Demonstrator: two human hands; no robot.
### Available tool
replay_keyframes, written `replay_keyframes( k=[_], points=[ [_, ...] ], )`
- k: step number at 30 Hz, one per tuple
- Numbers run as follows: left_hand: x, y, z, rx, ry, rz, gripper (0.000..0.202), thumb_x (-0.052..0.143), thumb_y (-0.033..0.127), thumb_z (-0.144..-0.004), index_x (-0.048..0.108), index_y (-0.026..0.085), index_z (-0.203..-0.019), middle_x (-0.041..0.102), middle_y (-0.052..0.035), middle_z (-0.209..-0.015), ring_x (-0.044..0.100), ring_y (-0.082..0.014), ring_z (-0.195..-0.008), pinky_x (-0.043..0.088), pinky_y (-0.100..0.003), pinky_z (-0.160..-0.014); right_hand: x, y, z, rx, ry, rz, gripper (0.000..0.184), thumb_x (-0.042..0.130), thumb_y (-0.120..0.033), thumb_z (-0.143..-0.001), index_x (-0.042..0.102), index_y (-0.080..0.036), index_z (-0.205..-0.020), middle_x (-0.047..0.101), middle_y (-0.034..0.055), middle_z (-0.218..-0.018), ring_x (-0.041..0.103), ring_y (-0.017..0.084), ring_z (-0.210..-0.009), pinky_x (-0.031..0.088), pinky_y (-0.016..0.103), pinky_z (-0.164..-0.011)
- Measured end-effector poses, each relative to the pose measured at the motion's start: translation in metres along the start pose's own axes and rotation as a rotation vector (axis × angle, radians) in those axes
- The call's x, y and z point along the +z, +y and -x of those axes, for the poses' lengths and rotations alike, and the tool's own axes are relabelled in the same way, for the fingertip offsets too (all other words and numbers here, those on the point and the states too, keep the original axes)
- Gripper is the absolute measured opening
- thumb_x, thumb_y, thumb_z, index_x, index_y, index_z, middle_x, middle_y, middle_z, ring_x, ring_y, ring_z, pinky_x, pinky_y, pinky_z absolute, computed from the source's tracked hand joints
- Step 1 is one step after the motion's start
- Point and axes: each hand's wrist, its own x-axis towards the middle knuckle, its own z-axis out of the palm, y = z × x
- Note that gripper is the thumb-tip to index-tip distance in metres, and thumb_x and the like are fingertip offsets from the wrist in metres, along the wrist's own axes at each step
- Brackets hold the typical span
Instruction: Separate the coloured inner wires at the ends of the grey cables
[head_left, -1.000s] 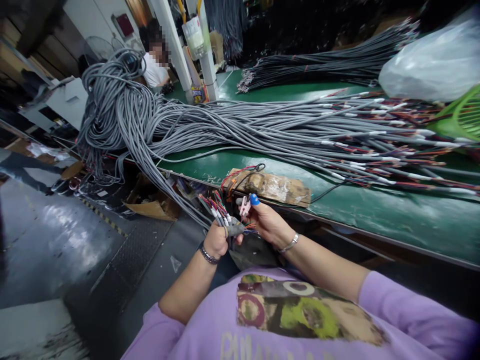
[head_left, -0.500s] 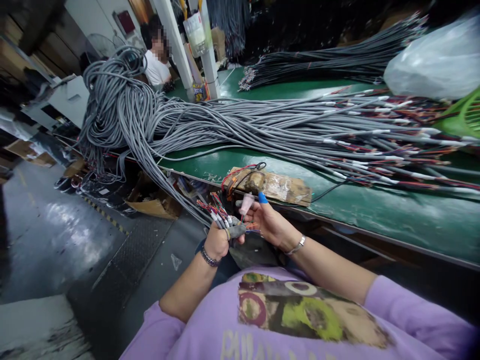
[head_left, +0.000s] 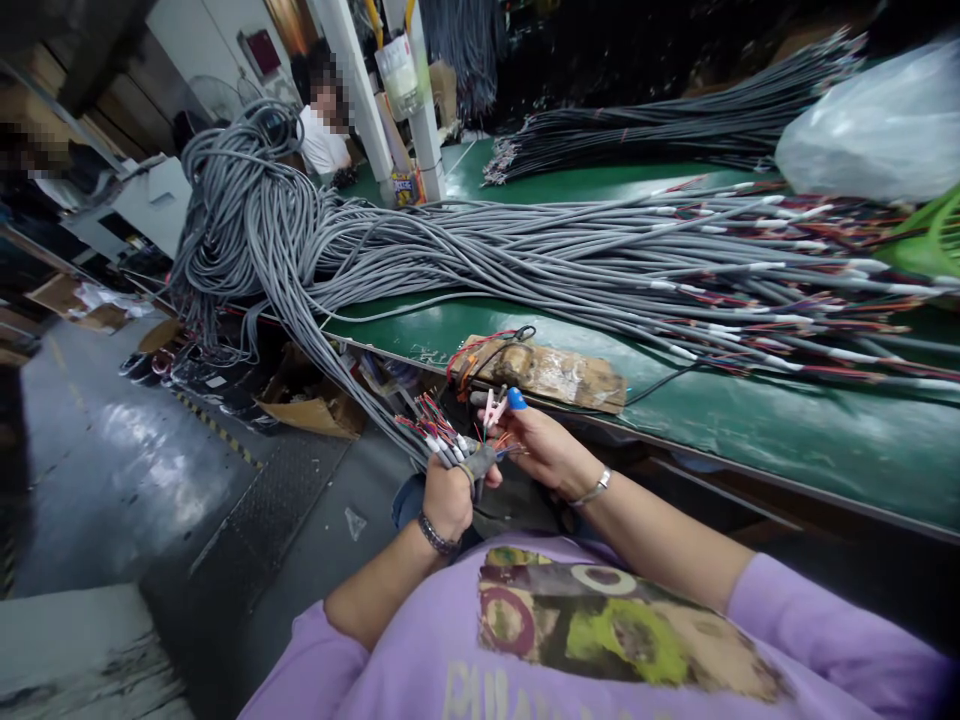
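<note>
My left hand (head_left: 450,497), with a grey cover on its thumb, is wrapped round a bunch of grey cables (head_left: 370,408). Their ends have white wraps and fan out in thin coloured wires (head_left: 431,410). Close by on the right is my right hand (head_left: 546,448), its fingers curled and a blue cover on the thumb tip. A small pink clip (head_left: 493,410) stands at these fingertips, seemingly in their grip, though the contact is partly hidden. Loose orange and blue wires (head_left: 510,446) lie between the hands.
On the green bench (head_left: 757,430) lie a large heap of grey cables (head_left: 465,245) and a worn wooden block (head_left: 570,376) at the front edge. Behind are dark cables (head_left: 660,125), a plastic bag (head_left: 870,125) and a green basket (head_left: 926,240). A person (head_left: 324,135) sits beyond.
My left hand and the cable ends have shifted slightly right. The pink clip, blurred before, now shows two spread arms, and my right thumb sits slightly further left.
</note>
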Motion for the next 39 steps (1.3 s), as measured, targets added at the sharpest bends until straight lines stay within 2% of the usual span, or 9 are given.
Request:
replay_keyframes(
  k=[4, 10, 18, 23, 29, 34, 39],
  points=[
    [0.003, 0.000, -0.002, -0.033, 0.050, 0.037, 0.026, 0.069, 0.030, -0.064, 0.059, 0.014, -0.046, 0.053, -0.0002, -0.042, 0.048, -0.0087, -0.042, 0.040, -0.022, -0.047, 0.004, 0.000, -0.005, 0.027, -0.020, -0.057, 0.033, 0.069, -0.048, -0.073, 0.066, -0.015, -0.076, 0.064, 0.0018, -0.064, 0.052, 0.011, -0.052, 0.043, 0.023, -0.049],
    [0.003, -0.003, -0.003, -0.066, 0.031, 0.023, 0.026, 0.069, 0.029, -0.064, 0.059, 0.013, -0.045, 0.053, -0.0005, -0.042, 0.048, -0.0087, -0.041, 0.041, -0.022, -0.046, 0.004, 0.005, -0.010, -0.018, 0.088, -0.092, 0.032, 0.070, -0.047, -0.072, 0.067, -0.015, -0.075, 0.064, 0.0007, -0.064, 0.054, 0.009, -0.053, 0.044, 0.021, -0.050],
    [-0.001, -0.001, 0.001, -0.033, 0.026, 0.004, 0.028, 0.070, 0.032, -0.065, 0.060, 0.013, -0.046, 0.054, -0.0009, -0.043, 0.049, -0.0094, -0.043, 0.040, -0.022, -0.047, 0.002, 0.007, -0.003, -0.010, 0.011, -0.107, 0.041, 0.061, -0.057, -0.076, 0.066, -0.017, -0.078, 0.064, 0.0024, -0.069, 0.053, 0.012, -0.055, 0.044, 0.025, -0.051],
    [-0.003, 0.001, 0.008, -0.006, 0.032, -0.016, 0.031, 0.069, 0.036, -0.067, 0.060, 0.014, -0.047, 0.055, -0.0010, -0.044, 0.049, -0.0095, -0.044, 0.039, -0.022, -0.047, -0.003, 0.004, 0.002, 0.061, -0.021, -0.090, 0.040, 0.058, -0.058, -0.078, 0.065, -0.018, -0.079, 0.064, 0.0030, -0.073, 0.055, 0.012, -0.059, 0.045, 0.025, -0.053],
    [-0.002, -0.003, 0.010, 0.048, 0.102, 0.047, 0.028, 0.068, 0.036, -0.068, 0.061, 0.015, -0.050, 0.056, -0.0007, -0.046, 0.051, -0.0103, -0.045, 0.040, -0.023, -0.048, -0.001, 0.002, 0.002, -0.016, -0.014, 0.012, 0.029, 0.064, -0.045, -0.079, 0.068, -0.017, -0.082, 0.063, 0.0012, -0.069, 0.054, 0.010, -0.059, 0.045, 0.023, -0.057],
    [0.000, -0.004, 0.008, 0.038, 0.150, 0.051, 0.026, 0.067, 0.032, -0.068, 0.060, 0.015, -0.049, 0.056, -0.0009, -0.046, 0.051, -0.0100, -0.046, 0.042, -0.022, -0.049, 0.000, 0.003, 0.000, -0.010, 0.027, 0.016, 0.036, 0.060, -0.051, -0.080, 0.068, -0.016, -0.076, 0.065, 0.0032, -0.070, 0.055, 0.010, -0.058, 0.046, 0.023, -0.057],
    [0.001, -0.005, 0.004, 0.019, 0.179, 0.068, 0.025, 0.067, 0.031, -0.067, 0.060, 0.015, -0.049, 0.056, -0.0008, -0.046, 0.052, -0.0102, -0.046, 0.043, -0.022, -0.048, 0.002, 0.002, -0.005, 0.065, 0.024, -0.047, 0.038, 0.062, -0.053, -0.077, 0.068, -0.016, -0.073, 0.067, 0.0023, -0.067, 0.054, 0.010, -0.052, 0.046, 0.025, -0.053]
  ],
)
